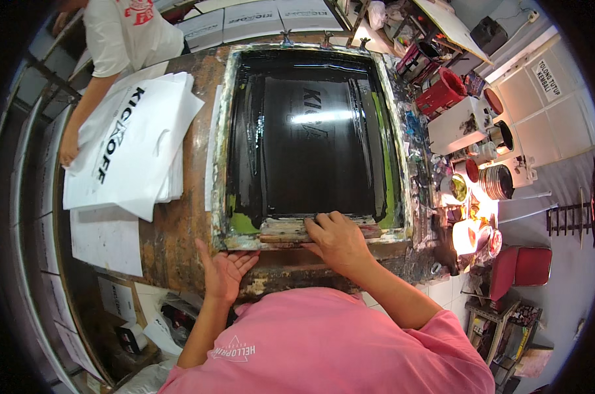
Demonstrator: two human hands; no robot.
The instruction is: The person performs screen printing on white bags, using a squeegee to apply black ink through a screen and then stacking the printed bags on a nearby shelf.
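Note:
A screen-printing frame (403, 197) lies in front of me on the worktable. Black ink covers most of its mesh (310, 174), with green strips along the sides. Across the near end of the mesh rests a wooden squeegee (281, 228). My right hand (340, 244) is closed over the squeegee's right half, fingers on top. My left hand (225, 270) is palm up with fingers spread, at the frame's near left corner; whether it touches the frame's underside I cannot tell. Dark lettering shows faintly through the mesh.
At left, a stack of white printed bags (123, 148) sits on the table (179, 230), with a co-worker's hand (69, 148) at its edge. Paint cans (442, 88) and open pots (467, 236) crowd the right side. A red chair (524, 266) stands beyond. Metal clamps (327, 41) line the frame's far edge.

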